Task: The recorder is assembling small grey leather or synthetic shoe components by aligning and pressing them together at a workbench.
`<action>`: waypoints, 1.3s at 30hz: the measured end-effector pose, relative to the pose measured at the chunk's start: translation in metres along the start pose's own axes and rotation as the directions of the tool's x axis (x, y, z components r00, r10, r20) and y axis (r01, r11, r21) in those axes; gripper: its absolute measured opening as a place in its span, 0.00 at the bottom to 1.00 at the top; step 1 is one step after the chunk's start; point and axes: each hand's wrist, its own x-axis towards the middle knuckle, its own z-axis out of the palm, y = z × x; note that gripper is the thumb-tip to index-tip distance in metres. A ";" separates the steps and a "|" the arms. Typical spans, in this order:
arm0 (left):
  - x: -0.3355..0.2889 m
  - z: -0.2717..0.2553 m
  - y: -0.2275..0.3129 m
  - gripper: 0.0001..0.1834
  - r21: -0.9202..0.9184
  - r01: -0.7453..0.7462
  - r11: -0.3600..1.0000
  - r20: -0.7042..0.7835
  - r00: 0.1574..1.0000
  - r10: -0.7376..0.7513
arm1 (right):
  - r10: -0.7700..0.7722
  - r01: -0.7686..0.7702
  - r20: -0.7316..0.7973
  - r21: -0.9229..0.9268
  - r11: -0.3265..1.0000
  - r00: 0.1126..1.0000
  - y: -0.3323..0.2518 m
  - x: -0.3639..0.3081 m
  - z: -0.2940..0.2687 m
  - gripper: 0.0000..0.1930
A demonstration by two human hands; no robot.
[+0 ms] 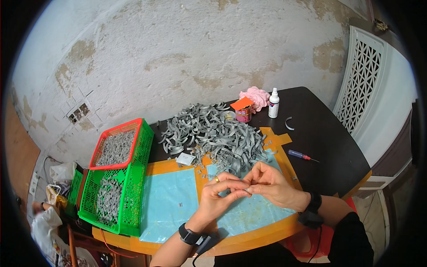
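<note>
My left hand (pixel 219 196), with a ring on one finger, meets my right hand (pixel 274 187) over the pale blue sheet. Thumbs and fingertips of both are pinched together, fingertip to fingertip. What they grip is tiny and mostly covered by the fingers; only a greyish speck shows. Just beyond them rises a large heap of curved grey strips (pixel 213 133). Small grey clips or cut pieces lie scattered at its near edge, and one small grey piece (pixel 180 205) rests alone on the blue sheet (pixel 167 216).
At left, a red basket (pixel 94 153) sits on a green basket (pixel 133 196); both hold many small grey pieces. Toward the back stand a tin (pixel 243 115), pink cloth (pixel 256 96) and white spray bottle (pixel 274 105). A screwdriver (pixel 302 155) lies at right.
</note>
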 end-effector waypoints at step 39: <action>0.001 -0.003 -0.002 0.16 -0.496 0.470 0.730 0.163 0.877 -0.453 | -0.159 0.206 0.133 -0.563 0.800 0.978 -0.010 0.003 -0.007 0.14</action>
